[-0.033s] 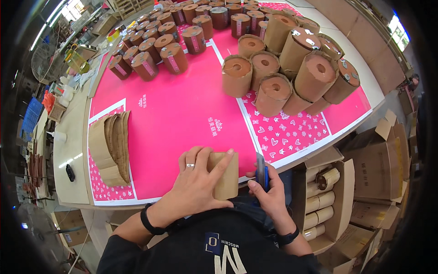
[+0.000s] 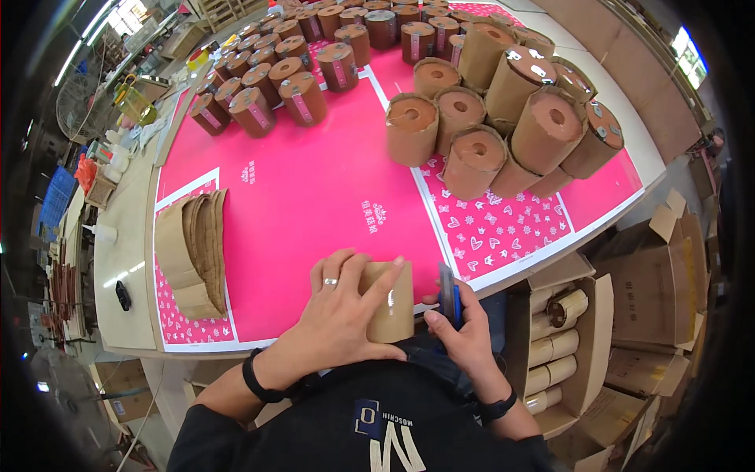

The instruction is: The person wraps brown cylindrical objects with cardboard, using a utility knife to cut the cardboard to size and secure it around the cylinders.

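Note:
My left hand [image 2: 334, 318] lies over a tan cardboard-wrapped cylinder [image 2: 397, 307] at the table's near edge. Its thumb and fingers are wrapped round the cylinder, and a glint shows on the side. Just to the right, my right hand [image 2: 469, 337] grips a utility knife [image 2: 448, 293] with a blue body. The knife points up and away from me, apart from the cylinder. On the left of the table lies a fanned stack of brown cardboard sheets [image 2: 177, 252]. Cardboard-wrapped brown rolls [image 2: 474, 165] are piled at the far right.
Pink printed sheeting [image 2: 314, 181] covers the table. Several bare brown rolls with pink strips [image 2: 303, 101] stand at the back. An open carton [image 2: 598, 338] of tan wrapped rolls sits below the right edge, beside more cartons [image 2: 657, 283]. A white bottle [image 2: 102, 233] stands on the left.
The whole view has shifted very slightly. A bright glint now shows on the cylinder's side. Both hands keep their holds.

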The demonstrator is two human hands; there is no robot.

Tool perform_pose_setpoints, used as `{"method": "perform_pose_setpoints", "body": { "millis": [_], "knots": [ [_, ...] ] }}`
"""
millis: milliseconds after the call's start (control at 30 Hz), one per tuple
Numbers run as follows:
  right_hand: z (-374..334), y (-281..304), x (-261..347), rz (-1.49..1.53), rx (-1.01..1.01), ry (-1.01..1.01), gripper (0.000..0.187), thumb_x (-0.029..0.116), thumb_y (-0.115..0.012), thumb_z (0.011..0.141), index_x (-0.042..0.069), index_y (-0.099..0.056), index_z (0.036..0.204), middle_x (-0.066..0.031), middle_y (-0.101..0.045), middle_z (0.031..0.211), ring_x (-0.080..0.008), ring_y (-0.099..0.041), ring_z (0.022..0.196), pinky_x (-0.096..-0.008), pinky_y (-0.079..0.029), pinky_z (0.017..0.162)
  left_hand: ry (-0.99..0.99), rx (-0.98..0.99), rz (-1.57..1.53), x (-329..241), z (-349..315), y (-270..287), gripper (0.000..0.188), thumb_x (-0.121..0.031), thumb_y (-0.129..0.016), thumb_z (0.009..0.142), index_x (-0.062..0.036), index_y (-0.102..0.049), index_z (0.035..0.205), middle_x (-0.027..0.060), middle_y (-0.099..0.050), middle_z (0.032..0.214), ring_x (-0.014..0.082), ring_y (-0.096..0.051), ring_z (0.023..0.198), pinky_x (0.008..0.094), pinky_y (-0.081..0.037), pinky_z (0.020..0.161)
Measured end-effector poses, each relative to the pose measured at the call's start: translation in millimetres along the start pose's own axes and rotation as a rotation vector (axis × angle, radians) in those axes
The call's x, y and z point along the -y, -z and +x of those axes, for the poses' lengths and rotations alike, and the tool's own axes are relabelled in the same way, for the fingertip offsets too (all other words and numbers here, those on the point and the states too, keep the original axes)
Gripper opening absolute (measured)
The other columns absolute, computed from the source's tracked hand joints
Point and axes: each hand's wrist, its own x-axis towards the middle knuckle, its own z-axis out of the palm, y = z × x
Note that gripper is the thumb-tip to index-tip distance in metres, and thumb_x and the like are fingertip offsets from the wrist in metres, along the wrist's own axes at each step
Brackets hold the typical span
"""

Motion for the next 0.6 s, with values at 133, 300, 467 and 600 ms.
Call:
{"method": "perform_pose_setpoints", "body": {
  "millis": [133,300,467,600],
  "knots": [
    [9,-1,-6,-0.429,0.024,0.178,0.046,0.017,-0.072,0.094,0.002,-0.053,0.134,-0.0126,-0.069,0.106,-0.0125,-0.064,0.096,-0.0284,-0.051,0.085,0.104,-0.103,-0.562,25,-1,-26,0.082,-0.034,-0.085,0.078,-0.0041,-0.049,0.145,0.0183,-0.052,0.122,0.0324,-0.053,0.117,0.0427,-0.044,0.1],
    [4,4,-1,-0.155,0.031,-0.132,0.047,0.02,-0.073,0.093,0.003,-0.055,0.132,-0.0133,-0.068,0.103,-0.0168,-0.064,0.091,-0.0315,-0.051,0.084,0.219,-0.2,-0.762,33,-1,-43,0.054,-0.017,-0.076,0.09,-0.0026,-0.056,0.137,0.0116,-0.061,0.109,0.0206,-0.061,0.107,0.0341,-0.048,0.096],
    [3,5,6,-0.435,-0.016,0.254,0.052,0.023,-0.077,0.09,0.0,-0.054,0.131,-0.0068,-0.065,0.094,-0.013,-0.063,0.078,-0.0289,-0.052,0.074,0.363,-0.288,-0.895,16,24,-55,0.048,-0.018,-0.076,0.09,-0.0033,-0.06,0.132,0.0129,-0.066,0.114,0.0206,-0.064,0.106,0.0336,-0.052,0.092],
    [8,12,3,-0.07,-0.038,-0.082,0.053,0.027,-0.077,0.092,0.0,-0.054,0.13,-0.0027,-0.063,0.088,-0.0091,-0.059,0.068,-0.0254,-0.049,0.062,0.345,-0.339,-1.011,15,33,-61,0.038,-0.012,-0.069,0.096,-0.0009,-0.06,0.131,0.0053,-0.066,0.106,0.0126,-0.06,0.098,0.0288,-0.05,0.089]
  ]
}}
